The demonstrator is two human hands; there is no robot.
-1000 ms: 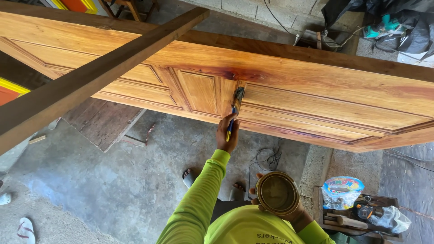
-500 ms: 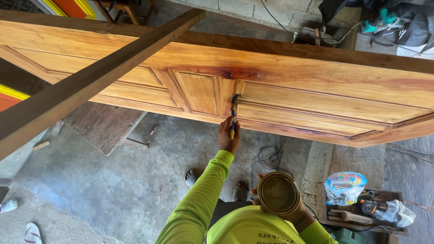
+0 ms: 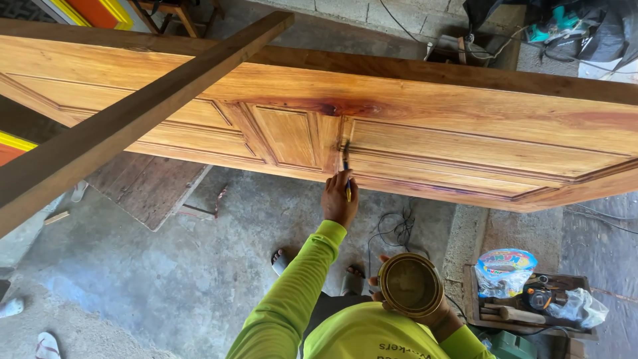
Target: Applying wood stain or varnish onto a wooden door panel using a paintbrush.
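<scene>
A long varnished wooden door [image 3: 465, 126] with recessed panels lies flat across the view, raised off the floor. My left hand [image 3: 339, 203] reaches out in a lime-green sleeve and grips a thin paintbrush [image 3: 346, 166]. Its bristles touch the moulding groove beside the small middle panel, near the door's near edge. My right hand [image 3: 376, 286] holds a round open metal can [image 3: 411, 284] close to my chest, with brownish liquid inside. My feet show on the concrete below.
A dark wooden beam [image 3: 133, 126] runs diagonally over the door's left half. A worn board [image 3: 153, 189] lies on the concrete floor beneath. Black cables [image 3: 392, 229] trail by my feet. At right, a box of tools [image 3: 525, 312] holds a colourful bag [image 3: 506, 268].
The brush has drawn down the groove toward the door's near edge, my left hand following slightly. The can stays close to my chest.
</scene>
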